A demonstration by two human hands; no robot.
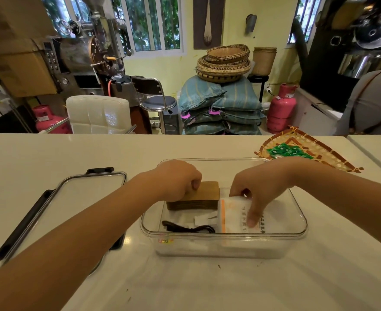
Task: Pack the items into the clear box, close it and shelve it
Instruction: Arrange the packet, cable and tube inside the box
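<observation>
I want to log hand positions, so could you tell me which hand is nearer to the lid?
Left. The left hand grips the brown stack inside the box, just right of the lid; the right hand is farther right.

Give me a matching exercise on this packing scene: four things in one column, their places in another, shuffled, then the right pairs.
Things
1. brown stack
2. white packet
3. lid
4. green sachets

Places
A. on the woven tray, beyond the box
B. flat on the table, left of the box
C. inside the clear box, under the left hand
D. inside the clear box, held by the right hand

Pairs: 1-C, 2-D, 3-B, 4-A
</observation>
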